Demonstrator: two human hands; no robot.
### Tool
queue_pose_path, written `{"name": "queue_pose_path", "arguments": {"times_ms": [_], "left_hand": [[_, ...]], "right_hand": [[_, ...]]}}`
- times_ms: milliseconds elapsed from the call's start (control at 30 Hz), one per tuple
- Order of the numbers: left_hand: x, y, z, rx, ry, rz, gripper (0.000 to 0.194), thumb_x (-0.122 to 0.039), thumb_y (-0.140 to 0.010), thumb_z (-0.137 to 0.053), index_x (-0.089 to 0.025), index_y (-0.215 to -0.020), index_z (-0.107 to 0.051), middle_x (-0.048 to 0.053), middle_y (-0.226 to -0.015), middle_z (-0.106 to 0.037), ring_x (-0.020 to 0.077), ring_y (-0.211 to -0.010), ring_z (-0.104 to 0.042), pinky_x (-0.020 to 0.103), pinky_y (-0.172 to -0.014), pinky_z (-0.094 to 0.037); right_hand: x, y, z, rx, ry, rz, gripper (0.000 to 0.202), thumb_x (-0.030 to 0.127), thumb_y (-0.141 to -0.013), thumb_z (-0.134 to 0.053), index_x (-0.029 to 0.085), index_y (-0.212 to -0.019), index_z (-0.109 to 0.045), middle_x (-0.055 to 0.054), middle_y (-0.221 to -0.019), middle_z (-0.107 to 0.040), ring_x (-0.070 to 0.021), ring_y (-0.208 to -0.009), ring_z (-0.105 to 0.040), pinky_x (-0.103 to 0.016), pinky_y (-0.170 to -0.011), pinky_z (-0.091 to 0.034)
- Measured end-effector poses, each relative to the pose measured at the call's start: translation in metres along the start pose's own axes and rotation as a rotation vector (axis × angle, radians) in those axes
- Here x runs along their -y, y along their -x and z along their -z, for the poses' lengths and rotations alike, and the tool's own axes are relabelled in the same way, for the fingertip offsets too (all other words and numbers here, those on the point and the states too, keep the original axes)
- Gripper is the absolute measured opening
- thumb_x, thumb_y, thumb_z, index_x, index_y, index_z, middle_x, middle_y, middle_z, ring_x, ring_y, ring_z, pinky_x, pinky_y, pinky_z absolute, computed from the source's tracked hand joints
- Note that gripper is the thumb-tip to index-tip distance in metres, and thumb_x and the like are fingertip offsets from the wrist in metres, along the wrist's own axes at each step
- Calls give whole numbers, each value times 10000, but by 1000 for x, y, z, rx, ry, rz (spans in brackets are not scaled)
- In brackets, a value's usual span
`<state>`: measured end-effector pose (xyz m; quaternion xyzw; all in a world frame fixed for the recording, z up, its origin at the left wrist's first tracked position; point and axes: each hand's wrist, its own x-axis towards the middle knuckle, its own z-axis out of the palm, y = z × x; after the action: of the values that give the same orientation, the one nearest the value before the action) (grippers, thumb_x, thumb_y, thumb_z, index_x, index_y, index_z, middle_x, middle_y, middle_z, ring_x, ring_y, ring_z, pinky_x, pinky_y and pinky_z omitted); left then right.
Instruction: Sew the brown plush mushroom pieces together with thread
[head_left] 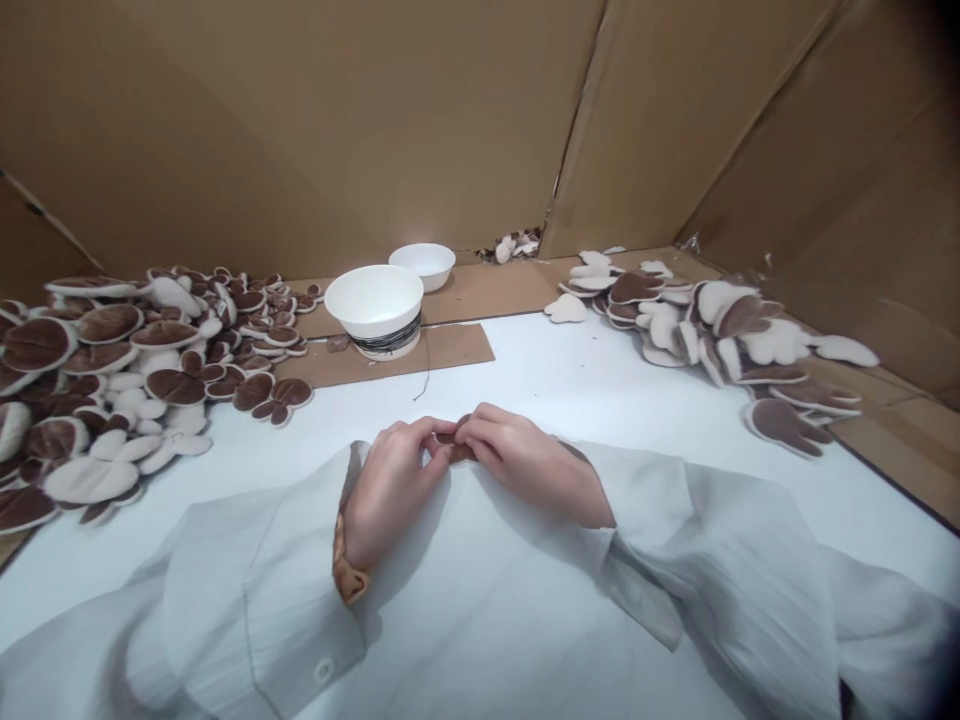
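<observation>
A small brown fabric piece (460,453) is pinched between my two hands just below the middle of the view. My left hand (399,478) holds its left side with thumb and forefinger. On the right side, the fingers of my right hand (519,458) are closed on the same piece and cover most of it. The hands almost touch each other. Both are above the white table surface (517,370), close to my body.
Brown-and-white plush pieces (176,388) lie heaped at the left, with another pile (776,342) at the right. A paper tub (375,300) with dark thread around it stands before a white bowl (424,262). Cardboard walls (300,120) enclose the back and right.
</observation>
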<state>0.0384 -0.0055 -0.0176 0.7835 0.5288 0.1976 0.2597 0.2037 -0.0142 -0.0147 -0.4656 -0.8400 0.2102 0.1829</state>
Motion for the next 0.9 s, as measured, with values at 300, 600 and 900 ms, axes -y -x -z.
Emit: {"name": "queue_pose_path", "arguments": {"times_ms": [300,600,900], "left_hand": [[-2,1,1,17,2,23,251,-227,-791,-433,-262,-937,-635,-36,-741,-638,144,-756,-568,252,-685,-387],[-6,1,1,-4,-5,34,280,-208,-789,-442,-241,-983,-641,-22,-820,-675,143,-775,-602,243,-714,-430],[-4,-3,3,24,-147,-45,213,-326,-813,-478,-242,-884,-661,17,-811,-635,207,-854,-523,347,-787,-390]], "right_hand": [[1,-2,-4,40,16,-31,247,90,-875,-344,114,-861,-590,-89,-872,-545,-149,-775,-530,-287,-715,-436],[-13,6,5,41,79,-102,275,86,-840,-314,130,-830,-585,-68,-834,-543,-148,-747,-522,-269,-680,-406],[-14,6,13,74,8,-94,234,106,-839,-319,150,-768,-537,-48,-812,-529,-137,-743,-505,-259,-688,-394]]}}
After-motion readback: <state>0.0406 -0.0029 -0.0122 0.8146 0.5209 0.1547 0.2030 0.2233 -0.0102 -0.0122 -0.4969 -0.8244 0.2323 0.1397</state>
